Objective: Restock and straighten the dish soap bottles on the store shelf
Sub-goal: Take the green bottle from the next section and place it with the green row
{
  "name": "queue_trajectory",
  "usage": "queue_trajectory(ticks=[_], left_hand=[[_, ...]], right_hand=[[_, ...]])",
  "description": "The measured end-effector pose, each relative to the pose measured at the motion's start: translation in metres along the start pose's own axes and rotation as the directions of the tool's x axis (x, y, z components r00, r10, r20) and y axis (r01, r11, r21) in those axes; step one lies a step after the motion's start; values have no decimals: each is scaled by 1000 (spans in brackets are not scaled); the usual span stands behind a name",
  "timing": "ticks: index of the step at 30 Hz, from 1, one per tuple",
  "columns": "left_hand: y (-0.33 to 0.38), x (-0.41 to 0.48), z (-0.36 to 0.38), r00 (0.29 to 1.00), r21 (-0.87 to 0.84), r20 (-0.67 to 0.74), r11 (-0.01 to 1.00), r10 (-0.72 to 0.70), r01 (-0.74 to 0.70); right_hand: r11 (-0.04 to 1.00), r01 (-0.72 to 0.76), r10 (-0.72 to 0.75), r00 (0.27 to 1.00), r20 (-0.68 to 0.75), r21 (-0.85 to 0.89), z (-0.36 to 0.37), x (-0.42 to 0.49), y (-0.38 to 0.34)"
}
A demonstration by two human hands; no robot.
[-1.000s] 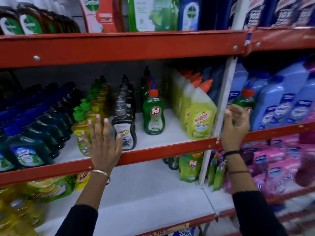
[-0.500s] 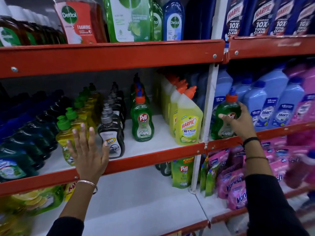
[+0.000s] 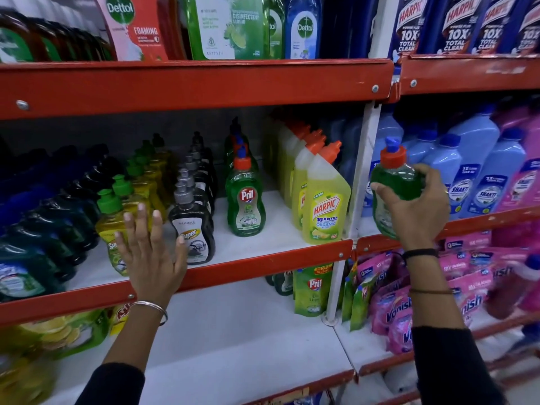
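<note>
My right hand [image 3: 415,206] grips a green Pril dish soap bottle [image 3: 393,182] with an orange cap, held in the air in front of the blue bottles on the right bay. My left hand [image 3: 149,255] is spread flat, fingers apart, against the front yellow dish soap bottle [image 3: 112,226] at the middle shelf's edge [image 3: 263,264]. A row of green Pril bottles [image 3: 245,200] stands in the middle of that shelf, with bare white shelf on both sides. Dark grey pump bottles [image 3: 193,226] line up just right of my left hand.
Yellow Harpic bottles [image 3: 324,206] stand beside the white upright post [image 3: 359,176]. Dark blue-green bottles [image 3: 35,223] fill the shelf's left. Light blue bottles [image 3: 473,171] and pink Vanish pouches [image 3: 400,311] fill the right bay. Pril refill pouches [image 3: 312,287] sit below.
My right hand has lifted the green Pril bottle off the right bay's shelf and turned it. My left hand stays spread against the yellow bottle.
</note>
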State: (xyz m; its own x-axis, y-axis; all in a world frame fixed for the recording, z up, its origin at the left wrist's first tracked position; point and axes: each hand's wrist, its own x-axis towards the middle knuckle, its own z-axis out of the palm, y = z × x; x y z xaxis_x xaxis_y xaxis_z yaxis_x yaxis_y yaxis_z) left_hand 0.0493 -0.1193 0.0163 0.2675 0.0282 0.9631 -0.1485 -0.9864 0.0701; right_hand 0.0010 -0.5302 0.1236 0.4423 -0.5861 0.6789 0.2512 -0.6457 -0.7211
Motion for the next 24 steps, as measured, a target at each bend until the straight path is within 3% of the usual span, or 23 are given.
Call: queue_trajectory(ticks=[3,10,18,24], left_hand=[[0,0,0,1000,4,-6,1000,2,-2],[-1,1,-1,1000,-1,-9,1000,0,0],[0,2,-2,998,52,15,997,60,-61],[-1,3,-2,998,60,47,997,49,-52]], right_hand=[[995,-50,46,998,52,90,0,-14,-29],[861,-189,-7,924,382,473,36,-55,-83],[709,-422,29,818,574,565,113,-82,-100],[726,-438,-13,762,647,530,140,-93,-92]])
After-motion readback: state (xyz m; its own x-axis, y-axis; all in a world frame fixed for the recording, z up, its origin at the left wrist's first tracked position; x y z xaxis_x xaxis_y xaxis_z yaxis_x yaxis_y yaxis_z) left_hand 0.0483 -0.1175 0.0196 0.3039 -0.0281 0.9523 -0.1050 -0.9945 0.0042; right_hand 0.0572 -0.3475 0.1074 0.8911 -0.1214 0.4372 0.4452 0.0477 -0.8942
